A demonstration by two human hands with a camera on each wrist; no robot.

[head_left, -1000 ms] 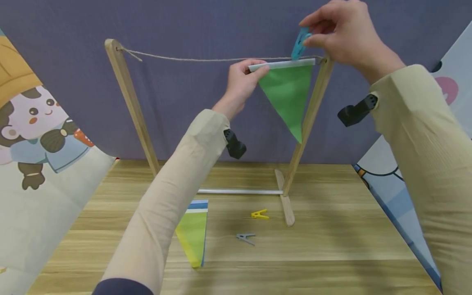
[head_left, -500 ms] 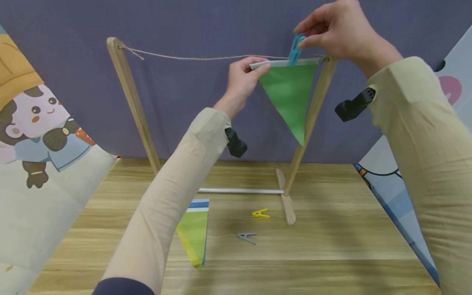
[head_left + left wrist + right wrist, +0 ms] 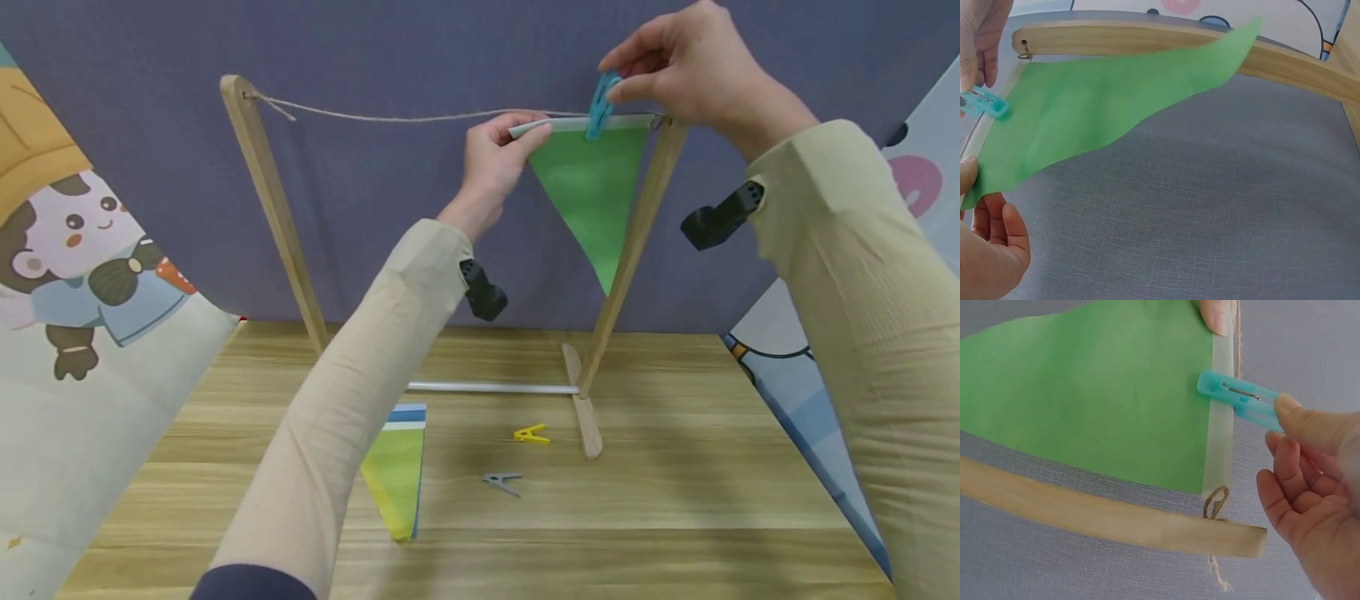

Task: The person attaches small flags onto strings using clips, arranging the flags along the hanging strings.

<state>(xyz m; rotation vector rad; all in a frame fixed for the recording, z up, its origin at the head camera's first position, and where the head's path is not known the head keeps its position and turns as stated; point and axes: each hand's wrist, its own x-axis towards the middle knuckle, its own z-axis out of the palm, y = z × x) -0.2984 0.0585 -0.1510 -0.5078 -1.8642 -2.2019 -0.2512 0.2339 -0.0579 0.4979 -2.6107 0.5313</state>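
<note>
A green triangular pennant with a white top strip hangs at the right end of a string. My left hand pinches the strip's left corner between thumb and fingers. With thumb and fingertips my right hand pinches the handle end of a light blue clothespin. In the right wrist view the clothespin lies across the white strip, its tip over the green part. The string runs right along the strip and is mostly hidden behind it there.
Two wooden posts, left and right, carry the string; a white rod joins them low down. On the table lie a yellow clothespin, a grey clothespin and stacked pennants, partly behind the left sleeve.
My right hand has lowered the blue clothespin from above the strip down over its top edge and onto the green pennant. The left hand keeps its pinch on the corner, almost unmoved.
</note>
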